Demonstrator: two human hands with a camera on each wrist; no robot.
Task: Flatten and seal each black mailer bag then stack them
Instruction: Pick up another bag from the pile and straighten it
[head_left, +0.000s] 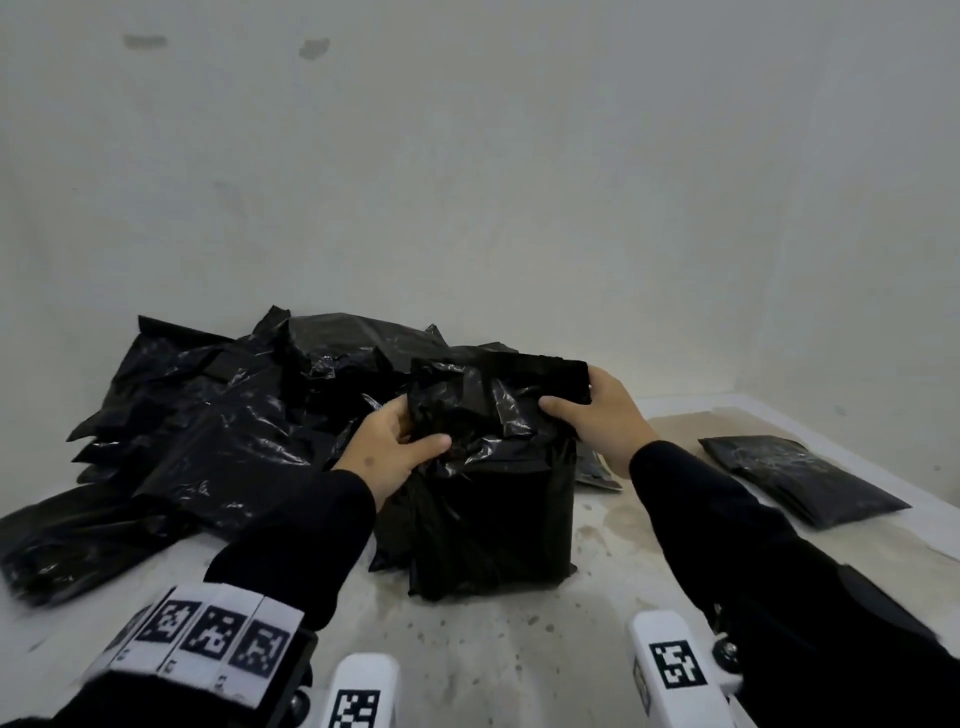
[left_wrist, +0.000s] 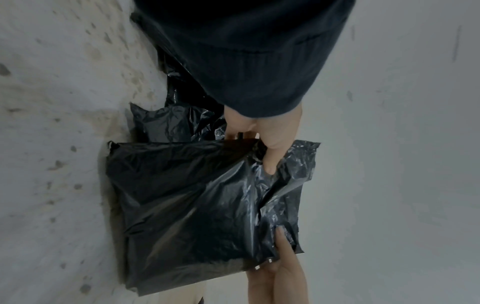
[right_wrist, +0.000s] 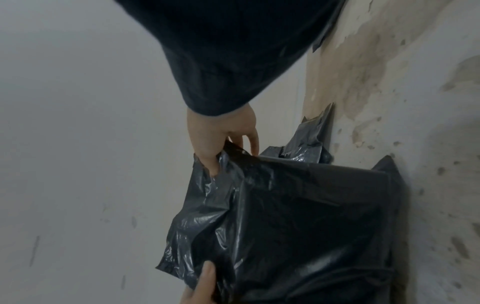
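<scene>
Both your hands grip one bag (head_left: 493, 499) that stands upright on the table (head_left: 519, 649): left hand (head_left: 387, 452) pinches its crumpled top, right hand (head_left: 597, 415) clamps the top corner. Pile (head_left: 218, 415) behind-left, stack (head_left: 800, 478) to your right.

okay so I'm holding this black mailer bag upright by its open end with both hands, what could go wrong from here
1. The mailer bag stands on its lower edge, held only at the crumpled top by your left hand and right hand; it may tip or slump as you lay it down.
2. The top film is badly wrinkled, so the seal could close over creases.
3. The loose pile lies right behind it; the bag could snag it.
</scene>
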